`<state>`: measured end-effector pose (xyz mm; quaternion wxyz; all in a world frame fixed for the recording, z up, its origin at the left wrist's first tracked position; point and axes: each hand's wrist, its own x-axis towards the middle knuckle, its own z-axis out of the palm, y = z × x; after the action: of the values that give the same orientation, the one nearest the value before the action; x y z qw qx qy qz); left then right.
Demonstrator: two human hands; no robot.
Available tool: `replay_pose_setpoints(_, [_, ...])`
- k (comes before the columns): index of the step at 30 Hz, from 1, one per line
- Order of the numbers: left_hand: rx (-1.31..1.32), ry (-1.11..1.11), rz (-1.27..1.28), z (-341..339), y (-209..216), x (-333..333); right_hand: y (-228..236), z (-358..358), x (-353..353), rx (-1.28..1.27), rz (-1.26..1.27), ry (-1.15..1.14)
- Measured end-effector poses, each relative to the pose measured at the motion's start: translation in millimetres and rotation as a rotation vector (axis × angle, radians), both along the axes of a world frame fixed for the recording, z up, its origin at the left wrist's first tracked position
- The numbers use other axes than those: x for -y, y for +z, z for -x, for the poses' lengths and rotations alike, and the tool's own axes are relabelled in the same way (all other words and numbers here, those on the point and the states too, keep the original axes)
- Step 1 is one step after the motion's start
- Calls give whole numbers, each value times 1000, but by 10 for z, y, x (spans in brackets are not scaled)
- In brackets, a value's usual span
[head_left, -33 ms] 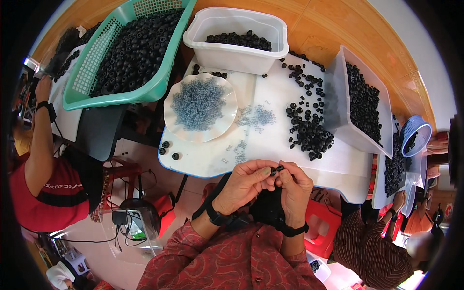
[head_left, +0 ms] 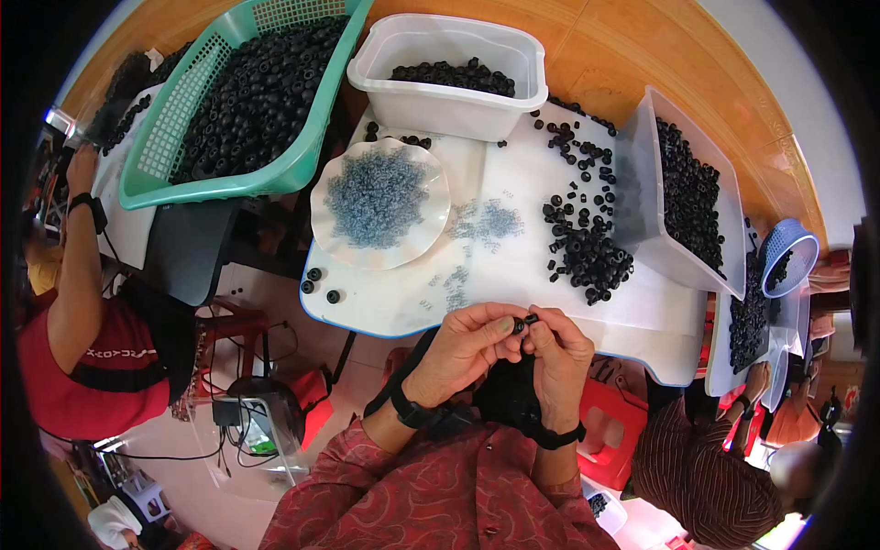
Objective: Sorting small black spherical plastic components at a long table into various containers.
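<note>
Black and seemingly plastic, a small part (head_left: 520, 324) sits at the fingertips in the head view, held just beyond the near edge of the white surface (head_left: 541, 316). Both hands have it: the left hand (head_left: 466, 352) pinches its rounder end between thumb and fingers, and the right hand (head_left: 561, 361) is closed on the narrower end, so each grip is shut and the part lies between them, at the very tips, well out from the palms. Whether it is one piece or two meeting end to end cannot be told. It looks light and stiff, hardly fragile, and its smooth, rounded side may roll or slip; a thumb-and-finger pinch around the widest band probably gives the surest hold, with the far end left free for the other hand. Beyond the hands, similar parts lie in a loose pile (head_left: 589, 257), and a pale plate (head_left: 434, 203) of tiny clear bits (head_left: 376, 197) stands farther left.
</note>
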<state>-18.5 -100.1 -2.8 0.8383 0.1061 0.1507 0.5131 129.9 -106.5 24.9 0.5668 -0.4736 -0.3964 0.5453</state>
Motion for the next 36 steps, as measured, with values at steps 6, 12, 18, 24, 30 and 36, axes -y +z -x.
replay_pose_setpoints(6, [22,-3,-10,4,18,5,-18,-7,3,-24,-50,28])
replay_pose_setpoints(12, [11,-23,-1,18,-15,15,24,15,3,-48,-10,-3])
replay_pose_setpoints(18, [62,-34,4,6,-1,6,-63,-30,-3,-70,-87,37])
replay_pose_setpoints(24, [62,-30,19,-6,26,7,-106,-54,-10,-136,-85,29])
replay_pose_setpoints(30, [54,-3,30,-2,5,22,-88,-28,7,-85,-121,10])
replay_pose_setpoints(36, [61,31,42,-2,-27,25,-53,13,28,-96,-119,13])
